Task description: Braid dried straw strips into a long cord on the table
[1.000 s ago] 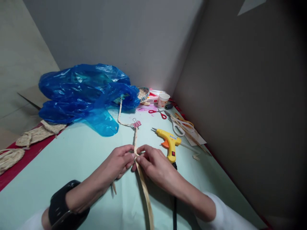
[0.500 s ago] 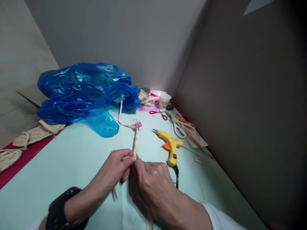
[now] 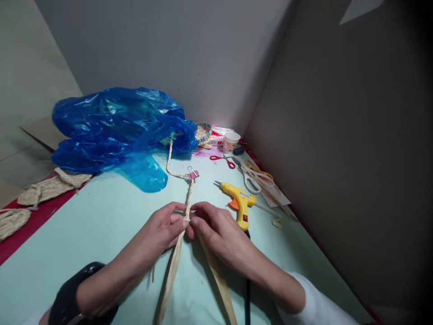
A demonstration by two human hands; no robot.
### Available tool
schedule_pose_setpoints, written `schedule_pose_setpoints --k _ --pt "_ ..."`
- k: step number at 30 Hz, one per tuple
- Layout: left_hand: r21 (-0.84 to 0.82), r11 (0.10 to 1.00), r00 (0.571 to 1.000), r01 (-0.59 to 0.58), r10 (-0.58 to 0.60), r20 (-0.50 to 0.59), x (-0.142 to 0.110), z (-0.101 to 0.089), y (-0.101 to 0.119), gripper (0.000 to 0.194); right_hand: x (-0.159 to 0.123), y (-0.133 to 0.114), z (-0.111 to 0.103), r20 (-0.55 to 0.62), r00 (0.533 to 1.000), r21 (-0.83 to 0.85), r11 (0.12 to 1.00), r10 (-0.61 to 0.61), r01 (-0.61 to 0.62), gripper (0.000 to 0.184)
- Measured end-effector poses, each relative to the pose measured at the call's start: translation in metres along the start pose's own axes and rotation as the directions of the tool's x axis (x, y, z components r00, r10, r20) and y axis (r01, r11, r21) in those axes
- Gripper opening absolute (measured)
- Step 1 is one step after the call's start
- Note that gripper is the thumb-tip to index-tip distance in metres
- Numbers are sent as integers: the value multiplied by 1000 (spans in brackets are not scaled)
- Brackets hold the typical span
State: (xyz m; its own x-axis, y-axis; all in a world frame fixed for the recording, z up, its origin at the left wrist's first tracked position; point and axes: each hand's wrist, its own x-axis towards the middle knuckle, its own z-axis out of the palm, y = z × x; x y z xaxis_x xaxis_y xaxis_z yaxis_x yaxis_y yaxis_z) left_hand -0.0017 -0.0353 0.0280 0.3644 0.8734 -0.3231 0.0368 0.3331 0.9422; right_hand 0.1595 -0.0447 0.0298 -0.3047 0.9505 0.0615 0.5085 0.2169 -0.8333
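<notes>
A thin pale straw braid point(image 3: 190, 196) runs toward me from a pink binder clip point(image 3: 193, 174) on the table. My left hand point(image 3: 167, 225) pinches the braid's near end between thumb and fingers. Opposite it, my right hand point(image 3: 219, 230) has thumb and fingertips closed at the same spot, on a strand at the braid's end. Two loose flat strands fan out below: the left strand point(image 3: 173, 266) and the right strand point(image 3: 218, 277), which passes under my right hand. Beyond the clip, the braid curves up to a blue plastic bag point(image 3: 118, 131).
A yellow glue gun point(image 3: 241, 201) lies right of my hands, its black cord trailing toward me. Behind it are white-handled scissors point(image 3: 251, 183), red scissors point(image 3: 223, 159), a paper cup point(image 3: 231, 141) and a woven basket point(image 3: 203, 132). Braided pieces point(image 3: 50, 189) lie at the left edge.
My right hand has turned and lifted slightly, its thumb and fingers now at the braid. The two loose strands have come apart into a V below my hands.
</notes>
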Motion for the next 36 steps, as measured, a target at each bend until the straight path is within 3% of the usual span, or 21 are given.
schedule_pose_setpoints --k 2,4,9,15,20,29,36 --pt "-36 999 1000 -1 1 11 0 0 -2 33 2 3 5 123 992 151 987 28 -47 22" --pt "-59 998 999 2 0 41 1 -1 -5 36 2 6 10 130 989 181 979 71 -94 22" --pt "7 1000 999 -9 8 47 2 -3 -9 33 1 6 11 33 993 -53 992 114 -113 20" --pt "235 968 996 -91 87 29 1 -3 -10 19 5 2 5 88 996 -44 999 23 -19 34" --pt "475 867 985 -152 175 -4 -1 -4 -5 11 6 2 11 -6 995 32 995 96 -96 30" --pt "814 550 948 -184 319 -1 -12 -2 7 30 4 8 21 -134 985 26 994 108 -106 25" --pt "803 579 948 -140 313 -61 -17 9 -2 32 3 14 25 -117 991 89 994 68 -58 28"
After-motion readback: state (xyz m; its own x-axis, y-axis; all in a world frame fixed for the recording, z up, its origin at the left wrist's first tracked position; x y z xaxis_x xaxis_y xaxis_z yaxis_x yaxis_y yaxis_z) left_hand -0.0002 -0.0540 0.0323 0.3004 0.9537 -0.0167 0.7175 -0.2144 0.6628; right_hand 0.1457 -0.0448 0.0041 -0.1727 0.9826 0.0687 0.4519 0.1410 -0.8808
